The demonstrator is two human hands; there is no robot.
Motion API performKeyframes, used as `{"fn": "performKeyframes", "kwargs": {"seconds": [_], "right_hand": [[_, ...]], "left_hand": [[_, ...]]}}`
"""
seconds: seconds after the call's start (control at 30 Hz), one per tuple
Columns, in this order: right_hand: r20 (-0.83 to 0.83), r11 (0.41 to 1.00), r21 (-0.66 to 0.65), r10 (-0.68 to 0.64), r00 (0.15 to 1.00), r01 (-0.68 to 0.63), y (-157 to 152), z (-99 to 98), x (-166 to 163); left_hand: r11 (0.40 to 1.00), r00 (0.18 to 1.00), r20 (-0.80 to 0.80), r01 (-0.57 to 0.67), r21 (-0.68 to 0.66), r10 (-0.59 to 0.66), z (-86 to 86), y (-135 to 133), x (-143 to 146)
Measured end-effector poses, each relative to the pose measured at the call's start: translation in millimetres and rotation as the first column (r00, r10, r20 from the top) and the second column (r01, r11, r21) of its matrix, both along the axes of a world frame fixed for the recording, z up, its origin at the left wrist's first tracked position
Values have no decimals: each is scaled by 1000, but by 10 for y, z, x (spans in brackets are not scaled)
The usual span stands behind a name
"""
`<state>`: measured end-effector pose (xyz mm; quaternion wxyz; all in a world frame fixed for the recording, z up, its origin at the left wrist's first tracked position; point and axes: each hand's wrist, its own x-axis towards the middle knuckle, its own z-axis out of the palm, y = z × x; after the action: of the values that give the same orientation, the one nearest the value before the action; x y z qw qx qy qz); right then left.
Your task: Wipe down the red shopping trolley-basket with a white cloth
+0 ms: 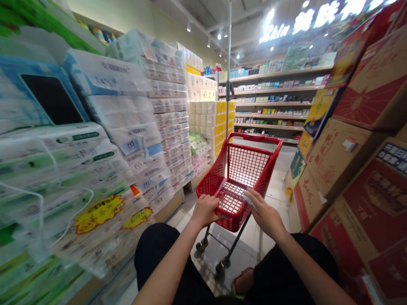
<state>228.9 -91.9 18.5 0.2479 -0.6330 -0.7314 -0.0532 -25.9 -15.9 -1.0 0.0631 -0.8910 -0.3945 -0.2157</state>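
The red cart (244, 167) stood in the aisle just ahead of us, its basket tilted slightly and its near rim under both hands. Our left hand (206, 209) had its grip closed over the near left edge of the rim, fingers curled down out of sight inside the basket. Our right hand (264, 215) lay on the near right corner. A small pale thing (249, 200) showed by its fingertips, too blurred for us to name, and we could not tell how far that grip was closed or whether it held the rim. Below the basket only part of the frame and two wheels (223, 264) showed on the tiled floor (280, 186); the rest was hidden by our dark trousers (159, 254). A thin pole (229, 63) rose behind the cart and ran out of the top edge. Stacked tissue packs (133, 127) crowded the left side, their near ones smeared and cut off. Red and brown cartons (343, 161) were stacked on the right, cropped at the edge. Far shelves (273, 101) held goods too small to read, under a glaring sign (305, 19).
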Motion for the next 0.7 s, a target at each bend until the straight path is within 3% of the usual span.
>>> {"fn": "performKeyframes", "kwargs": {"seconds": [0.17, 0.27, 0.5, 0.7], "right_hand": [[-3, 993, 17, 120, 993, -120, -362, -162, -279], [18, 988, 28, 153, 988, -154, -452, -187, -278], [12, 1000, 21, 23, 1000, -23, -219, 33, 50], [39, 998, 46, -51, 998, 49, -333, -183, -300]], "left_hand": [[1000, 999, 23, -30, -10, 30, 23, -72, 139], [998, 998, 32, -60, -18, 60, 28, -118, 199], [995, 993, 69, -101, 13, 100, -12, -219, 358], [988, 985, 80, -152, 6, 151, -31, -294, 445]]}}
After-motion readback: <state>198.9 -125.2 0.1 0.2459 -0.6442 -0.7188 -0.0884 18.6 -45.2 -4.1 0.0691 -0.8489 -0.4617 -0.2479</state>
